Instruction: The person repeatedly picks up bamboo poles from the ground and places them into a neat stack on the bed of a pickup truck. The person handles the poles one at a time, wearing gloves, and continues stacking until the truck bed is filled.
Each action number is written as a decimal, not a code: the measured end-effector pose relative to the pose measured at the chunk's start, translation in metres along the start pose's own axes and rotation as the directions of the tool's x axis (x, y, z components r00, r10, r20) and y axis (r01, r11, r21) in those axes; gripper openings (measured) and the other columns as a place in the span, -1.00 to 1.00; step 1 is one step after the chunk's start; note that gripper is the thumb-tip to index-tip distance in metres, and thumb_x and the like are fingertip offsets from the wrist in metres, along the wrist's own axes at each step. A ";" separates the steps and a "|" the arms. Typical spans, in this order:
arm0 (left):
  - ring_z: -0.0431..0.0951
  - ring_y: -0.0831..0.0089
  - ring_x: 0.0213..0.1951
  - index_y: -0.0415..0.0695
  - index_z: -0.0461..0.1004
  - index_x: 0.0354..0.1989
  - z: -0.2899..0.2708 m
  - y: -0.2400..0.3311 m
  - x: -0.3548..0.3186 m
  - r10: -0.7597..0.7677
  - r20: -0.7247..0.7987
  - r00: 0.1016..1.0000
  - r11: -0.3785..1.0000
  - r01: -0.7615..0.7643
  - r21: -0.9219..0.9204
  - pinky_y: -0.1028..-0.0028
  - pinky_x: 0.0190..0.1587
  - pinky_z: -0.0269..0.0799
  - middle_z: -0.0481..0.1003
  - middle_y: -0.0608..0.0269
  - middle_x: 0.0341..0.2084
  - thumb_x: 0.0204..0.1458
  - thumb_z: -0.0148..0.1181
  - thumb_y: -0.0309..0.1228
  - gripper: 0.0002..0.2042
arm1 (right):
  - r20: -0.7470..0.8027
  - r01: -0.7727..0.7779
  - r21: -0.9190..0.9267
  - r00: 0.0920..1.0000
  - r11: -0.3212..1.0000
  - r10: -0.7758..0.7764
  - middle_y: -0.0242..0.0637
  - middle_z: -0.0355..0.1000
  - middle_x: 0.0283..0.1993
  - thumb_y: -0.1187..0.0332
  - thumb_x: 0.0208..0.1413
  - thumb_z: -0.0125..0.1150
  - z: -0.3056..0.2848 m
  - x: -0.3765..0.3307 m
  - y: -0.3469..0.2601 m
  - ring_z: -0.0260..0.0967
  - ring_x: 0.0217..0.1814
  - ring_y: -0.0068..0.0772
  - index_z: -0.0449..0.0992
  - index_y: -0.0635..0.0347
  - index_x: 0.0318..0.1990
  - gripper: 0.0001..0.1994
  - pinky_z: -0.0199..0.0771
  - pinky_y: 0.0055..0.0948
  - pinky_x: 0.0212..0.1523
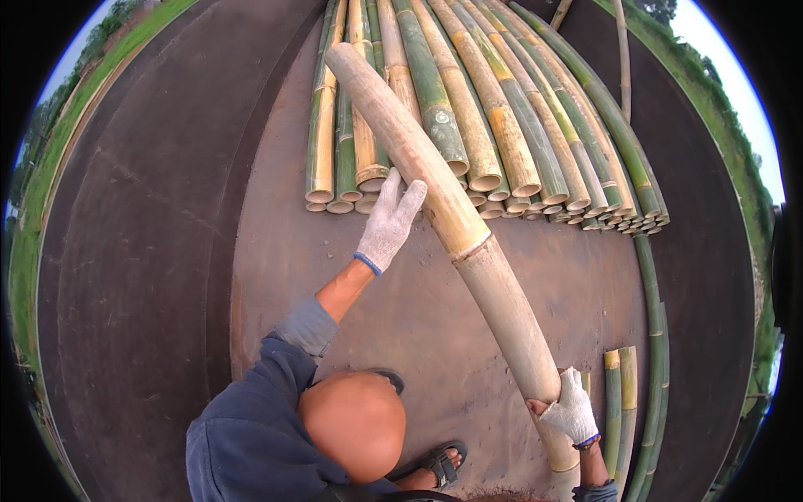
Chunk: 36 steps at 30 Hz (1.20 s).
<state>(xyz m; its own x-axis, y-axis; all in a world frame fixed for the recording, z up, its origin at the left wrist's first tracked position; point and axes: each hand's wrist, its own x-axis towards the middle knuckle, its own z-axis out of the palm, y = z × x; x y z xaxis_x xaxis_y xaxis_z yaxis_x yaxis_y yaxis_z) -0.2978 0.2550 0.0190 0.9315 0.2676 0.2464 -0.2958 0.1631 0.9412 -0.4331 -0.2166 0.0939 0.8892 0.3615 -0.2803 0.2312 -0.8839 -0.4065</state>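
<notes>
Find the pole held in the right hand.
The thick pale pole, its far end over the pile; only it is gripped by the right hand.

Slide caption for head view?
Gloved right hand holds a pale bamboo pole, left hand against its side, stacked poles beyond.

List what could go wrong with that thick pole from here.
1. The left hand is by the pole and the cut ends of the pile; its fingers could get pinched between them.
2. The right hand grips the pole near its lower end; if it slips, the wide pole might roll or drop.
3. The sandal leaves toes bare, so a dropped pole might hurt them.
</notes>
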 end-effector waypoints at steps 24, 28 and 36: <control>0.48 0.30 0.28 -0.42 0.12 0.56 -0.020 -0.038 0.031 -0.379 -0.178 0.908 0.902 0.319 -0.291 0.33 0.36 0.41 0.43 -0.03 0.32 0.37 0.37 -0.06 -0.16 | 0.734 -0.647 0.639 0.674 0.417 -0.080 0.00 0.37 0.52 0.02 0.22 0.50 0.116 -0.026 -0.058 0.27 0.57 -0.21 0.08 0.44 0.65 0.03 0.24 -0.24 0.56; 0.36 0.20 0.46 -0.39 -0.02 0.65 -0.018 -0.028 -0.014 -0.261 -0.175 0.949 0.965 0.253 -0.066 0.31 0.51 0.28 0.30 -0.13 0.47 0.38 0.36 -0.04 -0.07 | 0.662 -0.550 0.660 0.747 0.512 -0.052 0.09 0.32 0.56 -0.08 0.22 0.51 0.104 0.024 -0.092 0.22 0.62 -0.13 -0.03 0.44 0.69 0.13 0.19 -0.26 0.60; 0.53 0.24 0.29 -0.35 -0.03 0.61 -0.006 -0.014 -0.070 -0.541 -0.051 0.839 0.825 0.519 -0.222 0.27 0.34 0.50 0.41 -0.09 0.34 0.30 0.44 0.00 -0.03 | 0.522 -0.495 0.726 0.849 0.478 0.088 0.15 0.27 0.58 -0.11 0.20 0.58 0.086 0.139 -0.176 0.17 0.66 -0.10 -0.08 0.47 0.69 0.20 0.16 -0.23 0.62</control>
<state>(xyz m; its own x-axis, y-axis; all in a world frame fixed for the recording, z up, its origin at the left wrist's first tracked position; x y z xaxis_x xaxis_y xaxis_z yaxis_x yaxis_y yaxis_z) -0.3600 0.2399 -0.0131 0.9311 0.1845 -0.3146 0.1924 0.4842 0.8535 -0.3838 0.0149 0.0514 0.5691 0.3842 -0.7270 -0.6162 -0.3862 -0.6864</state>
